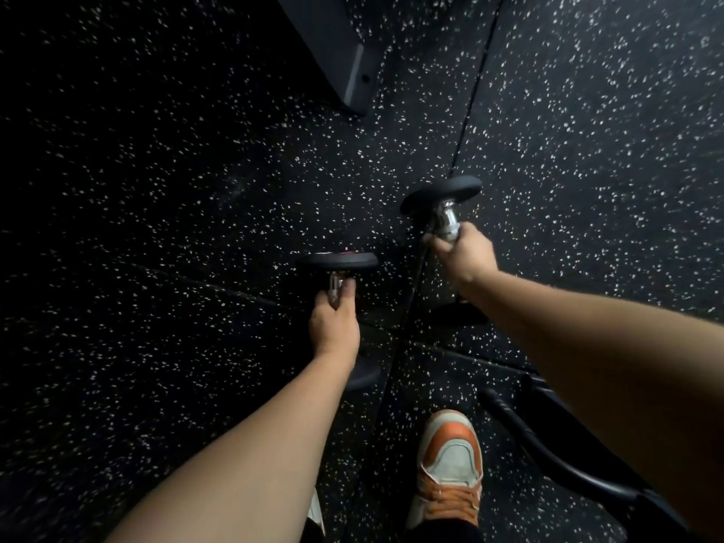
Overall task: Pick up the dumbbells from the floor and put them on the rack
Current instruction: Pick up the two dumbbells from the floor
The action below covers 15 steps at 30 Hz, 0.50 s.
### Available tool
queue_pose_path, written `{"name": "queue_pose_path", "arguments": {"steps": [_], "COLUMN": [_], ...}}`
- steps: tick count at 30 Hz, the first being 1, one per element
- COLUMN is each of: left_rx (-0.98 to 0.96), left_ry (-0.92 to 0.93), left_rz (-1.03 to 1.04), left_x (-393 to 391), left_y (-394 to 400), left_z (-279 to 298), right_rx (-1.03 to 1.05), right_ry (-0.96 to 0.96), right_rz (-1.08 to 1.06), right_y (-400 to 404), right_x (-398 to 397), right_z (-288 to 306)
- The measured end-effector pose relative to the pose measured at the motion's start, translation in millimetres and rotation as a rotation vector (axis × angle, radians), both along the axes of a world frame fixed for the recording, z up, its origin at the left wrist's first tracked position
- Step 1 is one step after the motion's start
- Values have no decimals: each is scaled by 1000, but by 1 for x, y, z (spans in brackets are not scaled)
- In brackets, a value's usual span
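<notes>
Two black dumbbells with chrome handles are down by the speckled rubber floor. My left hand (333, 321) is wrapped around the handle of the left dumbbell (339, 260); its far disc shows above my fingers and its near disc peeks out under my wrist. My right hand (462, 250) grips the chrome handle of the right dumbbell (440, 194), which tilts away from me; its near disc lies below my forearm. Whether either dumbbell still touches the floor I cannot tell. No rack shelf is in view.
A dark metal foot of some equipment (354, 78) stands on the floor ahead. A curved black frame (548, 452) runs along the lower right. My orange and white shoe (450, 460) is planted below the hands. Seams cross the floor mats.
</notes>
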<state>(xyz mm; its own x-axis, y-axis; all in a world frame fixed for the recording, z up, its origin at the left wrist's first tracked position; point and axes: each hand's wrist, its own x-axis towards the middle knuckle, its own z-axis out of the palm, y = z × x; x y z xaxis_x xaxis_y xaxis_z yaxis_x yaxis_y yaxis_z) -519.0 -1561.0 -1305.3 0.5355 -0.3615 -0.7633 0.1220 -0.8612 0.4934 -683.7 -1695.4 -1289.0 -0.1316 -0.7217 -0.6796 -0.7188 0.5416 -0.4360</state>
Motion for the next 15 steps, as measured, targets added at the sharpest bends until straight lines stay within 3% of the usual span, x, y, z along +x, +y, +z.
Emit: {"name": "queue_pose_path", "arguments": {"steps": [4,11,15], "left_rx": [-47,19,5], "left_ry": [-52,130,89], "left_rz": [154,231,239], "left_x": [7,16,14], "left_y": [0,-6,-9], "left_z": [-1,-8,-7], "right_rx": [38,143,78], "right_ry": [-51,-178,-147], "right_rz": [-31,-45,-41], "right_y": [42,34,46], "right_x": [21,60,76], "right_z": [-7,-11,-15]}}
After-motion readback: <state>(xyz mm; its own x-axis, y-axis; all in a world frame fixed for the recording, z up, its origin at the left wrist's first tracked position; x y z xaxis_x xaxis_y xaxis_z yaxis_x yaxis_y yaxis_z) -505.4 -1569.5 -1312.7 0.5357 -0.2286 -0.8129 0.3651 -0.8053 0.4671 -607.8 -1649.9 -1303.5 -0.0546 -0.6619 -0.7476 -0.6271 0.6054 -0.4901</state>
